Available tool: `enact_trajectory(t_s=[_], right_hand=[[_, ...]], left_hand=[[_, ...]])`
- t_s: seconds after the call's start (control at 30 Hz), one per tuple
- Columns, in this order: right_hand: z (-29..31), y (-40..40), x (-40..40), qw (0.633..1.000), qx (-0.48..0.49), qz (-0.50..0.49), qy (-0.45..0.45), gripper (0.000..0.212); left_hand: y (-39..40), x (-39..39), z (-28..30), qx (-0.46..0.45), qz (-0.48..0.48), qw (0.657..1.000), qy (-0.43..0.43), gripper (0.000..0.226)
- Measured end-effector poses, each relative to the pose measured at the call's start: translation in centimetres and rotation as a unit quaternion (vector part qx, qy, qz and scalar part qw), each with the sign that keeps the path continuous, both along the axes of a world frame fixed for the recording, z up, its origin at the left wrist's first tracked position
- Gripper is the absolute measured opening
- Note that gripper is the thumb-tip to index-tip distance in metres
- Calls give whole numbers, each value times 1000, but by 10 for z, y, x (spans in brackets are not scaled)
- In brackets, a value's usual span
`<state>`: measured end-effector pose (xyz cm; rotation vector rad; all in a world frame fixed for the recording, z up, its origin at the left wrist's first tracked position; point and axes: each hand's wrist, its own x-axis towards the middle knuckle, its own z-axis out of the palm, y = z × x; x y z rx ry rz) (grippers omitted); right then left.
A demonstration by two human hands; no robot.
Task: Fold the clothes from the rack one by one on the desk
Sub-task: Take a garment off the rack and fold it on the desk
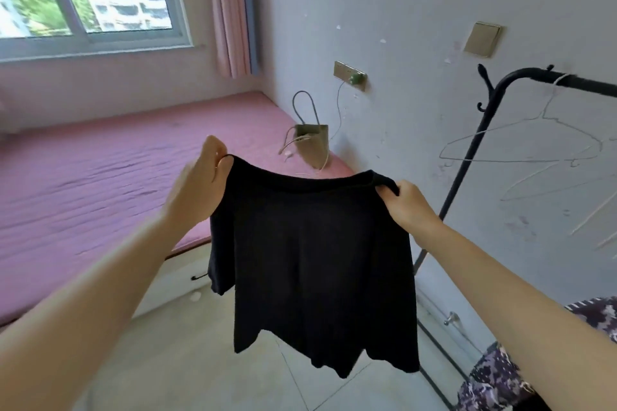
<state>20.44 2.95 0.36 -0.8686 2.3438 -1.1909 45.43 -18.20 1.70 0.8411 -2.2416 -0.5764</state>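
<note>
A black, soft knit garment (314, 264) hung spread out in mid-air at the centre of the scene, held up by its top edge at both corners, above the pale floor. Its upper edge sagged in a shallow curve between the two held corners. The cloth fell flat and nearly square, with a short flap hanging lower on the left side and an uneven, wavy hem at the near bottom. A black metal clothes rack (474, 157) stood to the right by the wall, a thin wire hanger (521, 143) hanging from its top bar.
</note>
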Motion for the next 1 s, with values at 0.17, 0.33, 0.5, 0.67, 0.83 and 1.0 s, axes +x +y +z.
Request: enact_trajectory(t_s=[0.17,0.33,0.5,0.67,0.83,1.0], right_hand=[[-2,-46,12,997,-12,76,-6,29],[-10,-80,38,981,-2,194,9,36],[-19,-100,65,944,1,323,63,36],[-29,-120,120,907,-47,410,88,19],[-38,-129,213,853,-57,514,66,15],[-41,-120,323,794,-56,604,43,15]], left_hand=[[0,62,-11,-33,98,989,-103,9],[30,126,-27,-31,179,975,-128,13],[88,183,-42,17,258,949,-181,37],[155,240,-57,147,325,923,-145,55],[239,312,-62,178,421,883,-110,31],[325,380,-57,184,541,821,-7,11]])
